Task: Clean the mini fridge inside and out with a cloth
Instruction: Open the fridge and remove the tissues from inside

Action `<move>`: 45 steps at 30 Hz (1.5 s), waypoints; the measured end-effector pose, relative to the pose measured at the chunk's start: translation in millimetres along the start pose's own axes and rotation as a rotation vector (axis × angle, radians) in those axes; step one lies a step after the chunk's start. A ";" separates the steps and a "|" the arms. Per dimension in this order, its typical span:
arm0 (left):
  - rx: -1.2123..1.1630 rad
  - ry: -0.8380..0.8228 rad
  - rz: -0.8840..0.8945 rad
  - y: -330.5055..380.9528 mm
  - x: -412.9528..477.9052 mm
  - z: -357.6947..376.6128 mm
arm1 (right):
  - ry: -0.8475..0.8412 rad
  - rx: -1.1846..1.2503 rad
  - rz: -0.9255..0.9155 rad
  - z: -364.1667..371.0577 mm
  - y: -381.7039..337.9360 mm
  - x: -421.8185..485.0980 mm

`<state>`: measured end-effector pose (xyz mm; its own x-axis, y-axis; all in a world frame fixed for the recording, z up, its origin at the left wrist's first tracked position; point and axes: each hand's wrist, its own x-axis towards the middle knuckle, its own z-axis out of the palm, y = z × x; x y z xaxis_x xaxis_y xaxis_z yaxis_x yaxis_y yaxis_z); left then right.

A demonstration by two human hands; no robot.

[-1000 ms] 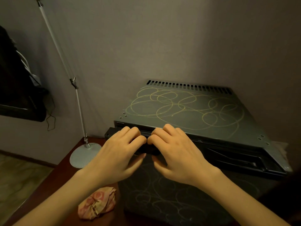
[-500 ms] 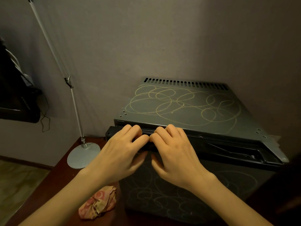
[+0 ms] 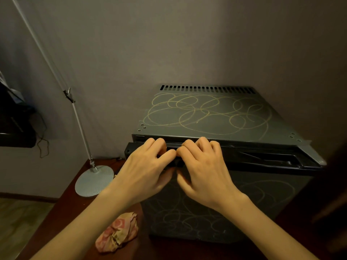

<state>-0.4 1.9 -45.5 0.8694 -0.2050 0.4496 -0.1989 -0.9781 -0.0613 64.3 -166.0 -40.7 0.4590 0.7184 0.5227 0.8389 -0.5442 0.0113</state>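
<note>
Your left hand (image 3: 145,171) and right hand (image 3: 205,172) both curl over the mini fridge door (image 3: 249,201) top edge. Seal probably stiff, so pull from there.

Left grip (image 3: 146,168), right grip (image 3: 204,168), both curled.

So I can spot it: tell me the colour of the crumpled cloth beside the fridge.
The cloth is pink with pale yellow patches, seen best in the head view.

We can read no text, label, brand or number here. The only marks are looping yellowish scribbles (image 3: 204,107) on the top and door of the mini fridge (image 3: 272,126); they form no letters. The cloth (image 3: 117,232) shows a pattern only.
</note>
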 end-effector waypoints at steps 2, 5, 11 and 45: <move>0.003 0.007 0.017 -1.0 0.1 -0.6 | -0.002 -0.012 0.010 -0.1 -1.5 -1.2; 0.013 0.022 0.039 -1.8 0.4 -1.2 | -0.012 -0.031 0.028 -0.5 -2.0 -2.3; 0.054 0.047 0.067 -2.2 -0.1 0.6 | -0.004 -0.033 0.054 -1.0 -3.0 -3.2; 0.050 0.074 -0.039 11.4 -4.3 -1.3 | 0.209 0.033 0.218 -19.4 81.2 -64.2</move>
<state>-6.9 -8.3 -46.9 0.8400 -0.1656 0.5167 -0.1416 -0.9862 -0.0859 97.2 -264.7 -56.8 0.5617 0.4797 0.6741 0.7382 -0.6585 -0.1465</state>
